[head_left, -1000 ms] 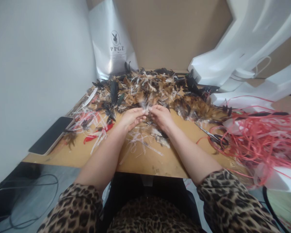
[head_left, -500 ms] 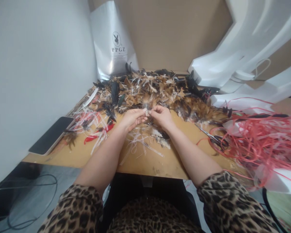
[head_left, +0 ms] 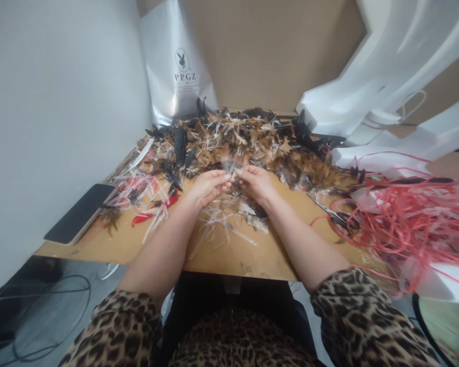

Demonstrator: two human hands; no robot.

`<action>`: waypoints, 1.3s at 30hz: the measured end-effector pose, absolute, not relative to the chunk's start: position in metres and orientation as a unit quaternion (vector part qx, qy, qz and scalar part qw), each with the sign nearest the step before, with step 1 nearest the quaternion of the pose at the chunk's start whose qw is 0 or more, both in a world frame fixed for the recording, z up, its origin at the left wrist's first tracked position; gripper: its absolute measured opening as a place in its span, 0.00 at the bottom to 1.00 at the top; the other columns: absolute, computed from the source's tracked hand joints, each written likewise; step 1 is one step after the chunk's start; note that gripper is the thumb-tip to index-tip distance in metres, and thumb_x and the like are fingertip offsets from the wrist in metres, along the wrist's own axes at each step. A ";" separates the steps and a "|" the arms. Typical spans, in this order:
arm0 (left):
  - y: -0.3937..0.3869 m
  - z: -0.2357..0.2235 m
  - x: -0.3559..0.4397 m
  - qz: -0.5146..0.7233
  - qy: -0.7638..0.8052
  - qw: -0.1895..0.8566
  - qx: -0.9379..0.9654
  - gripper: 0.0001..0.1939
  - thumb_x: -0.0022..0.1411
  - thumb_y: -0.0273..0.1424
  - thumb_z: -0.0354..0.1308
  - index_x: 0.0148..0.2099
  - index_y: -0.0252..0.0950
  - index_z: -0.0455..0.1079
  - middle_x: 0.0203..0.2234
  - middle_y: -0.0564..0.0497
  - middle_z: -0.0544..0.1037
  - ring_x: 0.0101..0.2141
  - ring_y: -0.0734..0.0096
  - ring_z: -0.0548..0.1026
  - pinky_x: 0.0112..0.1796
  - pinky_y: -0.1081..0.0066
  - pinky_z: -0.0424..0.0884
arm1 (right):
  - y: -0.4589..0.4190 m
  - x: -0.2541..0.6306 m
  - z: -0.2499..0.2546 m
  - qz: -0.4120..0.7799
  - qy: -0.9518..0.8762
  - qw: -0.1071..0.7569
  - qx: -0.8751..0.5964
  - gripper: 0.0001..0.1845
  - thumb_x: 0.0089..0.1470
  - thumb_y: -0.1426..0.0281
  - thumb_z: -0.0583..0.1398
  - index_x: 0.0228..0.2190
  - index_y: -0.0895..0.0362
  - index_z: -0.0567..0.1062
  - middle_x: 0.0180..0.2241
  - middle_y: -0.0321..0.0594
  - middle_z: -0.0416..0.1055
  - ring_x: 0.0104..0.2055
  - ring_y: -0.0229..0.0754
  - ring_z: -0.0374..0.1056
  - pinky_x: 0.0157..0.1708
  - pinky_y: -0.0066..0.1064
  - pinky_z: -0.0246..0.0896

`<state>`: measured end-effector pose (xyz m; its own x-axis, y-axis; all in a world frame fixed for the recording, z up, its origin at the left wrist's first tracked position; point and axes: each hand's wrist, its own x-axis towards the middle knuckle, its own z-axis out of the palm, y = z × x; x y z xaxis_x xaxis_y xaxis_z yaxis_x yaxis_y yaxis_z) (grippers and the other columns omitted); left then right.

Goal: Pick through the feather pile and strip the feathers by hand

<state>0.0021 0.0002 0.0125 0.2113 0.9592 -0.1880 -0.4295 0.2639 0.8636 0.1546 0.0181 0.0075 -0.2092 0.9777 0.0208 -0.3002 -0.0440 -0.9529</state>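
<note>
My left hand and my right hand meet fingertip to fingertip just above the wooden table, both pinched on a small pale feather that sticks up between them. Right behind my hands lies a big heap of brown, white and black feathers. Under my wrists are scattered pale strips and a few loose feathers.
A dark phone lies at the table's left edge by the white wall. Scissors rest beside a tangle of red string at right. A silver bag leans at the back; white foam pieces stand at right.
My hands stay pinched together at the same spot; only small finger shifts on the feather. The view has shifted slightly.
</note>
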 end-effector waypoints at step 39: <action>0.000 0.007 0.008 0.500 0.408 0.663 0.380 0.08 0.47 0.20 0.64 0.33 0.25 0.71 0.23 0.47 0.77 0.23 0.80 0.75 0.27 0.82 0.71 | 0.019 0.151 -0.002 0.637 -0.459 0.500 -0.365 0.17 0.31 0.63 0.70 0.21 0.58 0.71 0.18 0.32 0.68 0.20 0.31 0.63 0.25 0.26 0.59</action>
